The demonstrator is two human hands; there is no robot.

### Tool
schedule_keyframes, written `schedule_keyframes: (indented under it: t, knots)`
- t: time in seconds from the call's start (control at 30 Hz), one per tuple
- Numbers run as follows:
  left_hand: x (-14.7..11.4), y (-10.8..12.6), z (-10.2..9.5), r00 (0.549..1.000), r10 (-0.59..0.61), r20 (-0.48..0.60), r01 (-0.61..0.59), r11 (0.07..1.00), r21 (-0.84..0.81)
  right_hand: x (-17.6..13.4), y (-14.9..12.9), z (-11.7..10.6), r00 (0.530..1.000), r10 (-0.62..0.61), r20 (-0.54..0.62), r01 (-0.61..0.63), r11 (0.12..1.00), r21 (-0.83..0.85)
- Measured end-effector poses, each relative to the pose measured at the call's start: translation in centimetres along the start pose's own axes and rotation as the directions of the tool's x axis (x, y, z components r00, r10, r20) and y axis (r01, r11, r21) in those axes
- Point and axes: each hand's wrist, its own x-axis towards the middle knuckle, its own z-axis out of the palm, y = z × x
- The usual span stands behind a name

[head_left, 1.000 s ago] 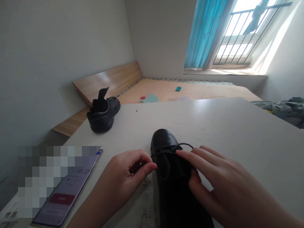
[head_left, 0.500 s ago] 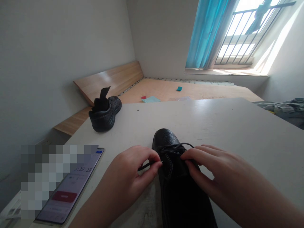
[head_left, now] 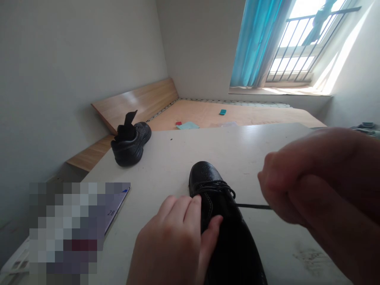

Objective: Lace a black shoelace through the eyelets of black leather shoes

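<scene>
A black leather shoe (head_left: pixel 207 172) lies on the table, toe pointing away from me. Across its side my left hand (head_left: pixel 175 233) is wrapped, fingers on the left edge and thumb over the top. My right hand (head_left: pixel 311 190) is closed in a fist to the right of the shoe, gripping a black shoelace (head_left: pixel 252 206). The lace runs taut and nearly level from the shoe's right eyelets into the fist. Further up, crossed lace rows lie near the toe, with a small loop at the right. The lace's end is hidden inside my fist.
A second black shoe (head_left: pixel 130 144) with its tongue raised stands at the table's far left. A phone (head_left: pixel 115 206), partly blurred out, lies at the left. Behind the white table (head_left: pixel 267 146) is a bed board (head_left: pixel 258 113) with small coloured items on it.
My right hand has moved away to the right, drawing the lace out straight. My left hand has let go of the lace end and now holds the shoe's side. The lace loop has shrunk.
</scene>
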Motion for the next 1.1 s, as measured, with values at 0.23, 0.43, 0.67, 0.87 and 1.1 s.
schedule_keyframes:
  t: [0.23, 0.43, 0.67, 0.87, 1.1]
  knots:
    - [0.2, 0.7, 0.2, 0.999, 0.000, -0.047, 0.002, 0.999, 0.051, -0.3, 4.0, 2.2, 0.949, -0.061, 0.310, 0.156, 0.944, -0.290]
    - [0.7, 0.2, 0.0, 0.994, -0.111, -0.013, 0.109, 0.989, -0.100, -0.9, 5.8, 4.6, 0.898, 0.065, 0.436, 0.116, 0.919, -0.378]
    - [1.4, -0.2, -0.5, 0.988, -0.144, 0.049, 0.152, 0.961, -0.233, -0.2, 6.2, 4.9, 0.935, -0.038, 0.354, 0.118, 0.971, -0.208]
    - [1.7, -0.5, -0.4, 0.987, -0.121, 0.106, 0.149, 0.940, -0.309, 0.6, 4.5, 1.6, 0.995, 0.053, -0.090, -0.044, 0.994, 0.098]
    - [2.1, -0.4, -0.4, 0.990, -0.107, 0.096, 0.137, 0.898, -0.419, 1.1, 3.6, -0.8, 0.990, 0.139, -0.011, -0.123, 0.910, 0.395]
